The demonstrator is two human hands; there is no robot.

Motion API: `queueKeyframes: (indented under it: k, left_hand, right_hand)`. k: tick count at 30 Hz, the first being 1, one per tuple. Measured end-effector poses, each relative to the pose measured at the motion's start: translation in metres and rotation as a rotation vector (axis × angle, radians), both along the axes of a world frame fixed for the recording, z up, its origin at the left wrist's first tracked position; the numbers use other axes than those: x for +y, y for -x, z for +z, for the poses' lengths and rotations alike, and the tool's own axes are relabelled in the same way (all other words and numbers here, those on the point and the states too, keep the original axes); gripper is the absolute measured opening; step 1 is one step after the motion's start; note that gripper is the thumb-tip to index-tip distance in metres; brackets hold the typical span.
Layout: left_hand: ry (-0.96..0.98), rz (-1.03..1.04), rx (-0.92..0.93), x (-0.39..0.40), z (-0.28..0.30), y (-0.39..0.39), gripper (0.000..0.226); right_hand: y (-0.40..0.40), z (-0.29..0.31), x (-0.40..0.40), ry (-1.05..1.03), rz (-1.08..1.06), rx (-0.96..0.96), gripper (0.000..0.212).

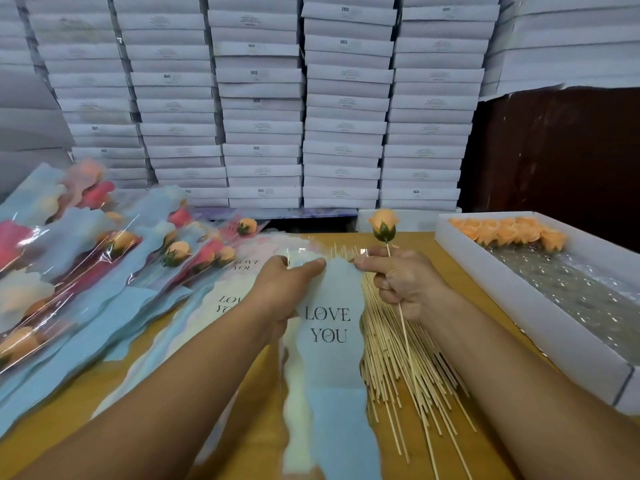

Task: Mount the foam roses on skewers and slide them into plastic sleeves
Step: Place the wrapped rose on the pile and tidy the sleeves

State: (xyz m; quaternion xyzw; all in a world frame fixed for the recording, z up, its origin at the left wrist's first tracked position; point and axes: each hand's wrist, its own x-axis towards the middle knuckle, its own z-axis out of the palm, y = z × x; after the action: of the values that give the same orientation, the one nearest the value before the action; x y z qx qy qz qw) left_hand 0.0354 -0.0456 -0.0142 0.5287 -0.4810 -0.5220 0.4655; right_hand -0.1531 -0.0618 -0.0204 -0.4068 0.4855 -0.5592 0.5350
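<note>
Peach foam rose on skewer in right grip; left grip pinching blue sleeve.

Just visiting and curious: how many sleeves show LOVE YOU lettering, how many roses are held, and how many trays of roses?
Sleeves showing LOVE YOU lettering, one pinched by the left hand: 3
Orange rose on skewer, gripped by the right hand: 1
White tray of loose roses: 1
Total: 5
</note>
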Motion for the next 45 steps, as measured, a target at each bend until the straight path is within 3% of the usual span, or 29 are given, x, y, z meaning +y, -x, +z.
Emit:
queueKeyframes:
  k: [4, 6, 9, 12, 15, 17, 19, 25, 31, 35, 42, 45]
  left_hand:
    - [0.114, 0.056, 0.172, -0.006, -0.003, 0.003, 0.075]
    - [0.191, 0.036, 0.17, -0.008, -0.007, 0.004, 0.074]
    - [0.365, 0.003, -0.022, -0.009, -0.013, 0.001, 0.075]
    - [0.581, -0.078, -0.262, -0.01, -0.02, -0.005, 0.059]
    - [0.708, -0.102, -0.361, -0.012, -0.026, -0.005, 0.037]
    - [0.75, -0.099, -0.393, -0.012, -0.029, -0.004, 0.037]
    - [0.769, -0.096, -0.408, -0.013, -0.03, -0.004, 0.04]
    - [0.774, -0.025, -0.48, -0.015, -0.03, -0.006, 0.011]
    - [0.537, -0.171, -0.37, -0.012, -0.027, -0.016, 0.026]
    - [0.576, -0.188, -0.305, -0.01, -0.024, -0.018, 0.017]
    - [0.552, -0.24, -0.124, -0.008, -0.025, -0.017, 0.018]
    - [0.556, -0.223, -0.17, -0.007, -0.025, -0.015, 0.019]
  right_hand:
    - [-0.001, -0.002, 0.0, -0.027, -0.005, 0.03, 0.036]
    - [0.0, -0.002, 0.0, -0.033, -0.019, 0.038, 0.038]
    - [0.0, -0.002, 0.001, -0.034, -0.037, 0.044, 0.039]
    - [0.0, -0.001, 0.002, -0.031, -0.049, 0.059, 0.042]
    - [-0.002, -0.001, 0.004, -0.028, -0.047, 0.074, 0.044]
    - [-0.002, -0.001, 0.005, -0.027, -0.045, 0.078, 0.045]
    - [-0.003, -0.001, 0.005, -0.026, -0.042, 0.078, 0.045]
    - [-0.006, 0.0, 0.011, -0.014, -0.013, 0.088, 0.042]
    - [-0.004, 0.003, 0.01, -0.087, 0.111, -0.002, 0.034]
    - [-0.005, 0.005, 0.012, -0.146, 0.251, -0.089, 0.014]
    - [-0.009, 0.004, 0.012, -0.163, 0.342, -0.063, 0.01]
    - [-0.009, 0.001, 0.012, -0.152, 0.327, -0.045, 0.024]
